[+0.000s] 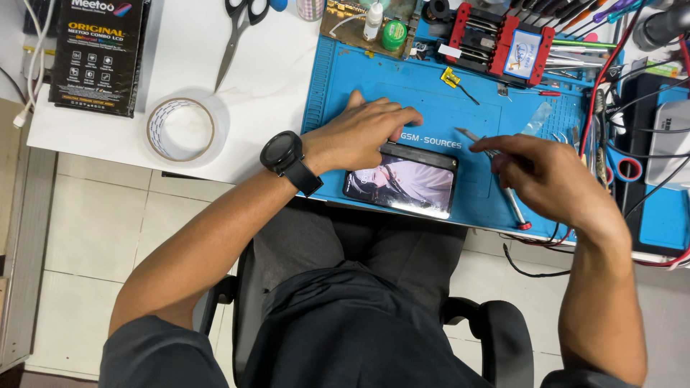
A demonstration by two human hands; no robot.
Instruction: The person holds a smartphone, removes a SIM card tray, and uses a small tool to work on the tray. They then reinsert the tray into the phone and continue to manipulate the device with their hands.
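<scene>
**Ana:** Phone (400,185) flat on the blue mat (438,108), lying at the near edge of the table (266,79), screen side up with a picture reflected or lit on the glass. Back or frame, I cannot tell what is underneath.

**Ben:** Biggest things first, then. White table, blue mat across its right part, a black box (97,54) at the far left corner, and a roll of clear tape (181,129) in front of it.

**Ana:** Left hand (359,133) lies over the phone's far left corner, fingers spread and pressed down, pinning it to the mat. Black watch (282,152) on that wrist.

**Ben:** Right hand (550,179) hovers just right of the phone, fingers pinched together on a thin screwdriver (496,176), red cap at the near end, tip pointing toward the phone's top edge but apart from it.

**Ana:** How far along, would you say?

**Ben:** Early or mid-way, by my reading. The phone looks whole, no parts lifted, no loose screws that I can make out.

**Ana:** Smaller bits: scissors (241,32) at the back, a red tool rack (499,39), a green pot (394,34), a small white bottle (372,20).
</scene>
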